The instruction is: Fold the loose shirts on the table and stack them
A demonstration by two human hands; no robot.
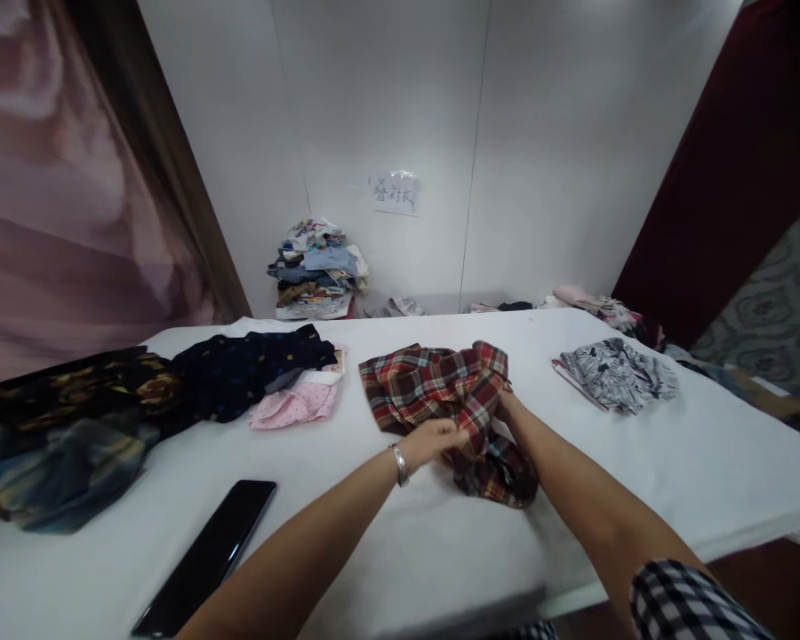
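Reaches in with both arms across the near edge of the white table (pixel 707 462). Could nudge the black phone (pixel 205 558), lying toward the near left, by swinging the left forearm (pixel 320 542) outward with so little gap between. Could snag a thread on the silver bracelet (pixel 398 464) by sliding that wrist through loose cloth. Finds the plaid shirt (pixel 413 382) roughly midway between the left and right ends, with a crumpled part toward the near edge. Pinches the cloth with the left hand (pixel 433 440), thumb to fingers; reaches behind the raised fold with the right hand (pixel 503 398), fingers hidden, so cannot tell a grip there from a mere touch. Shows the hands close together, with plaid between. Could skew or wrinkle the fold by pulling one side harder, or by trapping the crumpled part underneath.

Has some white cloth short of the near edge, though shared with both forearms. Meets, leftward, the pink dotted garment (pixel 297 404) just beside, then the dark navy garment (pixel 246 369). Offers more width rightward, up to the black-and-white garment (pixel 617 373). Leaves only a narrow band before the far edge, with the clothes stack (pixel 320 267) beyond.
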